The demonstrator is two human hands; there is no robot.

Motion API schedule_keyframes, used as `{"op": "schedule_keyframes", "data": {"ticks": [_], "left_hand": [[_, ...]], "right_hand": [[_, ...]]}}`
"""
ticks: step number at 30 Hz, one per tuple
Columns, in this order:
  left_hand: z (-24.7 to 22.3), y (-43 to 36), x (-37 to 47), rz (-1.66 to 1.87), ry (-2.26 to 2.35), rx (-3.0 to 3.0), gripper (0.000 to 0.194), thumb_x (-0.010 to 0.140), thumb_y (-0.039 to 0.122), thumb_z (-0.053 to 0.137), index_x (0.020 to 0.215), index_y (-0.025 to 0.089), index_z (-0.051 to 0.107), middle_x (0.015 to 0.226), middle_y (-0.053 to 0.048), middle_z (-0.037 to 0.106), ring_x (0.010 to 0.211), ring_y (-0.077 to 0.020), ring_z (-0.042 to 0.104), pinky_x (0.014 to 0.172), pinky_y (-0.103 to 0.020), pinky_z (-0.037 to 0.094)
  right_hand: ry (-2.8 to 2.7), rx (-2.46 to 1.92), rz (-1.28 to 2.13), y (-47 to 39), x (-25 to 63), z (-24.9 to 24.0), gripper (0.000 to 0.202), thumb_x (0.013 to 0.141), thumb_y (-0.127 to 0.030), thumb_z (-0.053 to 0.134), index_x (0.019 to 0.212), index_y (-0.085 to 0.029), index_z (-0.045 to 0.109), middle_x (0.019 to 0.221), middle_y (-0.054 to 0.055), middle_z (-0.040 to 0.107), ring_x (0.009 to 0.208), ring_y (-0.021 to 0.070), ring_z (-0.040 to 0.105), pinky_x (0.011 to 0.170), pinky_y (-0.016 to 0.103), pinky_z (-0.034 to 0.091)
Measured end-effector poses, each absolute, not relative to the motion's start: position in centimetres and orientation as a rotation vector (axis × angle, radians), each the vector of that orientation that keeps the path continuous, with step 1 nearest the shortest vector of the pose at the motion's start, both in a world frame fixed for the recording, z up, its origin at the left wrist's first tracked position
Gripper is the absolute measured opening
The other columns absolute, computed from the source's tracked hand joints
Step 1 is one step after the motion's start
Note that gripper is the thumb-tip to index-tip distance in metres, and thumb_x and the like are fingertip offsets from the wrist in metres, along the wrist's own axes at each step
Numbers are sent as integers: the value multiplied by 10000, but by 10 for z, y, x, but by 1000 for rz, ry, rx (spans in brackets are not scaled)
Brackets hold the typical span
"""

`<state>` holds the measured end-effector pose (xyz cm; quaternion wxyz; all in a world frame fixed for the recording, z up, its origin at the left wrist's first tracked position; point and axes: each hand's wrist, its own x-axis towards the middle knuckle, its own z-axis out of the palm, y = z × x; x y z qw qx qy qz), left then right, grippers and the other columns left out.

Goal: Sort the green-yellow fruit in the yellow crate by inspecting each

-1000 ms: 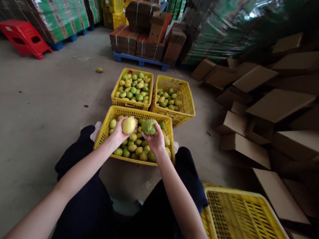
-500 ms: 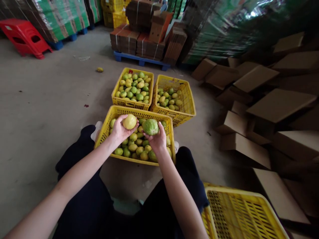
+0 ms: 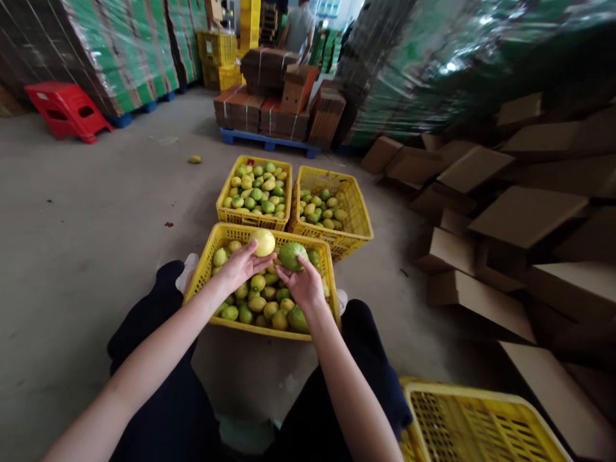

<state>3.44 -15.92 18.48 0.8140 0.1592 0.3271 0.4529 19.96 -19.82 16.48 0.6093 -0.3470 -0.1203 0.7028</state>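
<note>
My left hand (image 3: 244, 264) holds a pale yellow fruit (image 3: 263, 242) above the near yellow crate (image 3: 269, 330). Close beside it, my right hand (image 3: 304, 282) grips a larger green fruit (image 3: 291, 256), with the thumb on its near side. Yellow and green fruits (image 3: 257, 303) fill much of the near crate below both hands. Behind it on the left stands a fuller crate of fruit (image 3: 254, 221); the crate on the right (image 3: 359, 212) holds fewer fruits.
Cardboard boxes (image 3: 527, 215) lie piled at the right. A yellow crate (image 3: 481, 423) is at the lower right. Bundled cardboard sits on a blue pallet (image 3: 269, 142); a red stool (image 3: 70, 110) stands at the left. A person (image 3: 299, 29) is in the background.
The view has tilted up, showing a person at the back. The yellow fruit sits further right, nearer the fingertips of my left hand, and the hands are closer together.
</note>
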Motion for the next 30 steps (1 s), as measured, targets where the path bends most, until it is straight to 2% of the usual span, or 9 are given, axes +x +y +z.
{"op": "schedule_keyframes", "data": {"ticks": [4,7,13,16,18,21,24,27,30], "left_hand": [[184,-157,33,887,748,396,444,929,505,630,1122,113,706,921,-142,779,678,-200,715,713,-308,586],[187,-157,33,898,738,400,447,943,549,578,1019,134,724,833,-102,769,621,-184,671,629,-277,553],[179,-157,35,974,672,447,369,773,407,814,995,136,697,819,-87,749,630,-158,655,615,-251,533],[178,-160,37,1050,632,544,515,597,323,931,1030,161,705,797,-47,734,722,-181,677,657,-251,536],[181,-163,37,1102,593,615,622,527,250,954,1100,201,714,875,-29,744,806,-186,683,686,-242,532],[187,-167,35,1132,560,695,689,528,120,916,1172,268,722,1053,-15,748,932,-192,679,780,-237,528],[189,-169,32,1153,549,712,740,540,53,865,1222,302,719,1153,-8,734,1016,-210,668,878,-253,512],[191,-169,30,1166,549,674,889,493,-28,792,1309,305,674,1124,3,741,981,-191,671,874,-244,506],[195,-170,29,1111,522,623,995,446,-69,644,1371,299,629,1069,4,749,999,-208,683,902,-272,515]], "right_hand": [[-422,-797,1633,-198,205,163,275,770,-392,767,931,-188,676,795,48,780,616,202,734,548,298,598],[-487,-782,1577,-199,208,166,327,729,-435,804,918,-196,686,789,47,774,594,200,714,522,296,581],[-608,-889,1367,-201,206,171,368,680,-386,856,932,-201,661,785,4,744,596,175,675,526,292,569],[-671,-962,1169,-204,201,173,531,588,-187,914,1027,-252,622,869,-36,742,713,159,692,611,257,580],[-666,-946,1055,-206,198,175,619,519,-63,915,997,-279,585,856,-65,728,754,142,692,668,227,574],[-692,-884,1011,-208,201,178,621,493,-14,901,937,-279,557,866,-65,718,777,144,689,702,232,575],[-803,-855,1027,-211,208,181,680,461,-14,909,1005,-282,603,975,-33,721,857,175,691,737,272,587],[-872,-852,1056,-216,211,178,719,425,-24,928,1044,-283,670,1054,-7,718,958,201,685,796,286,583],[-859,-852,1121,-218,209,171,714,469,-91,941,1102,-302,688,1075,2,728,990,217,687,845,320,576]]}}
